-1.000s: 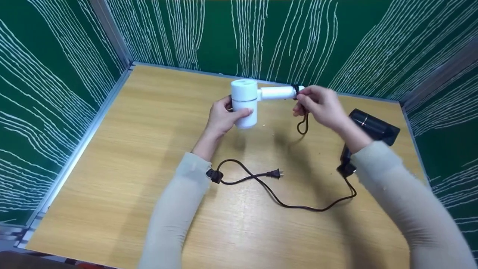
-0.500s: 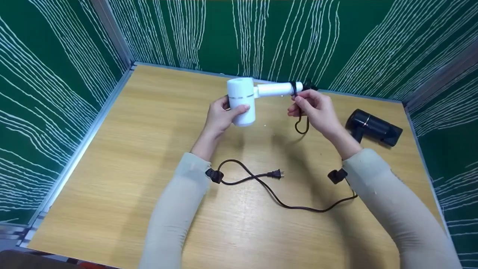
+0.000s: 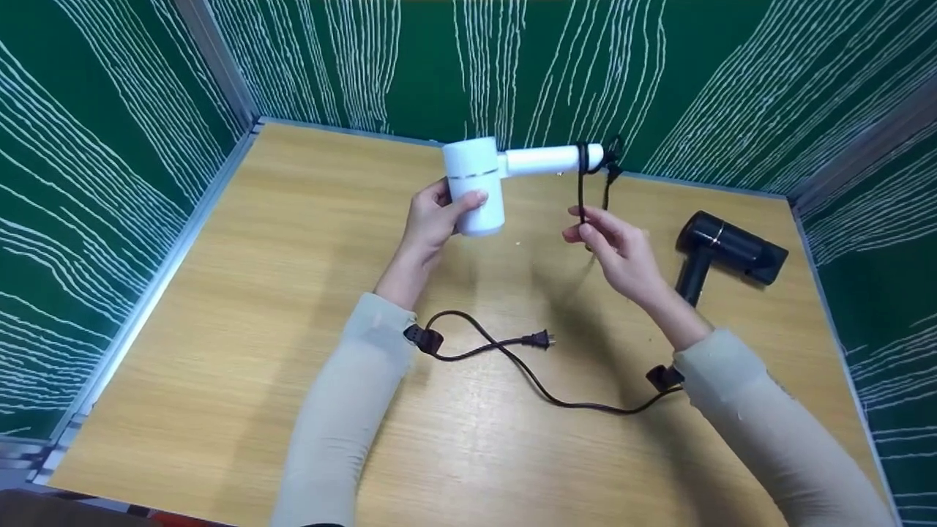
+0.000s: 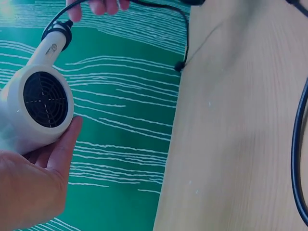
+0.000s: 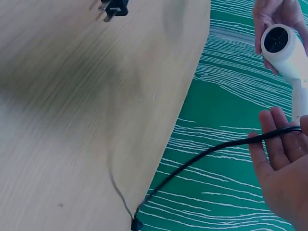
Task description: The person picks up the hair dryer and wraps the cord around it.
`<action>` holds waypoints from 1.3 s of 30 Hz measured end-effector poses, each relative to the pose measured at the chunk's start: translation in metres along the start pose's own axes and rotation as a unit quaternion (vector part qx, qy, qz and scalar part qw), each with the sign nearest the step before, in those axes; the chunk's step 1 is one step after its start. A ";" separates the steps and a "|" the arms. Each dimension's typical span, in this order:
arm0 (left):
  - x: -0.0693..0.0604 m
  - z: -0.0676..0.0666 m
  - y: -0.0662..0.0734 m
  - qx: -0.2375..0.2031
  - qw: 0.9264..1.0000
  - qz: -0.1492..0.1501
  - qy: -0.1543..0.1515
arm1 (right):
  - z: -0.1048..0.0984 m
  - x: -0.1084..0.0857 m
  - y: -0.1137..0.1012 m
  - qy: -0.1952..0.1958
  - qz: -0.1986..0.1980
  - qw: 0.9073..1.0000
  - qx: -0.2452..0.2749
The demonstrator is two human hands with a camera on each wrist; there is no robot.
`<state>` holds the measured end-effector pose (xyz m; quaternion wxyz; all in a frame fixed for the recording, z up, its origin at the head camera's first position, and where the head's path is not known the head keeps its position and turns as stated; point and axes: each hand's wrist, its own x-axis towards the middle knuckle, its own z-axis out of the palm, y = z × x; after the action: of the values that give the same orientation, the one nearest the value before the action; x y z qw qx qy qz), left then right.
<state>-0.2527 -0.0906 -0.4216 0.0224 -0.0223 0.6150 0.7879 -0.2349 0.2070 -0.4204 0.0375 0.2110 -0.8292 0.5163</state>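
Observation:
My left hand (image 3: 428, 223) grips the body of a white hair dryer (image 3: 470, 161), thumb across its front, holding it above the table. The dryer's handle points right, with turns of black cord (image 3: 582, 187) wound near its end. In the left wrist view the round dark grille (image 4: 45, 99) shows. Below the handle's end, my right hand (image 3: 622, 252) pinches the cord between thumb and fingers, and a length runs taut up to the handle. The right wrist view shows this cord (image 5: 207, 153) crossing the fingers and trailing to a small black piece (image 5: 136, 224).
A black hair dryer (image 3: 732, 245) lies at the table's right, beyond my right forearm. Its cord (image 3: 542, 391) loops across the middle of the wooden table (image 3: 219, 351) to a two-pin plug (image 3: 540, 339). Green walls (image 3: 432, 66) with white wavy lines enclose the back and sides.
The right hand has moved down from the handle's end, drawing a strand of cord with it. The white hair dryer has risen slightly, its handle tilting up a little.

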 end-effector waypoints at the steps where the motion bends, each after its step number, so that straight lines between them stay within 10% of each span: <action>1: 0.000 0.001 0.001 -0.005 1.000 -0.001 0.000 | -0.001 -0.002 -0.002 0.002 -0.009 1.000 -0.014; 9: -0.001 0.010 0.013 -0.040 0.999 0.025 -0.019 | -0.020 -0.001 -0.038 0.026 -0.124 0.988 -0.088; 21: -0.006 0.012 0.013 -0.047 0.998 0.026 -0.018 | -0.001 -0.011 -0.029 0.000 -0.046 0.997 0.054; 39: -0.006 0.002 -0.007 0.013 0.999 0.006 -0.031 | -0.011 -0.002 -0.032 0.028 -0.067 0.997 0.030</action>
<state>-0.2461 -0.0875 -0.4274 0.0369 0.0066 0.6241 0.7805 -0.2226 0.2049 -0.3885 0.0891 0.2520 -0.7960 0.5431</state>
